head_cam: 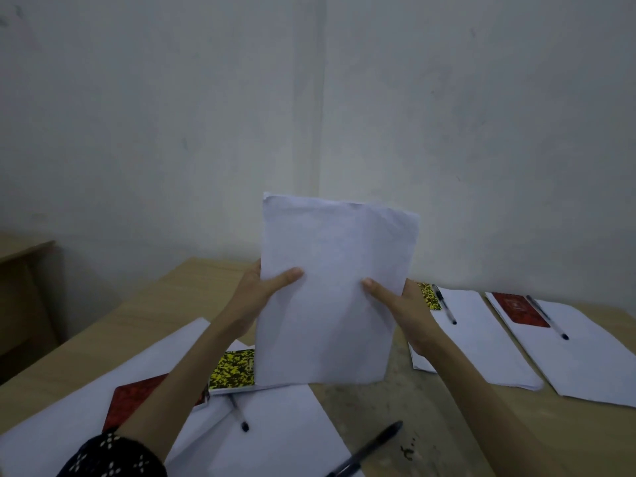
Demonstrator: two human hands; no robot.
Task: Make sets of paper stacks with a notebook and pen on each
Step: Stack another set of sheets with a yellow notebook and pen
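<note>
I hold a stack of white paper (330,290) upright above the table, its lower edge near the tabletop. My left hand (261,294) grips its left edge and my right hand (399,304) grips its right edge, thumbs on the front. Below left lie loose white sheets (282,418) with a yellow-black notebook (234,370), a red notebook (134,401) and a black pen (239,413). Another pen (371,445) lies at the front. On the right are two paper stacks: one (481,342) with a yellow-black notebook (429,296) and pen (445,304), one (592,359) with a red notebook (516,309) and pen (547,318).
The wooden table (430,425) runs up to a white wall (309,115) at the back. A second wooden piece of furniture (24,287) stands to the far left, with a gap between it and the table. A stained patch of bare tabletop lies under the held stack.
</note>
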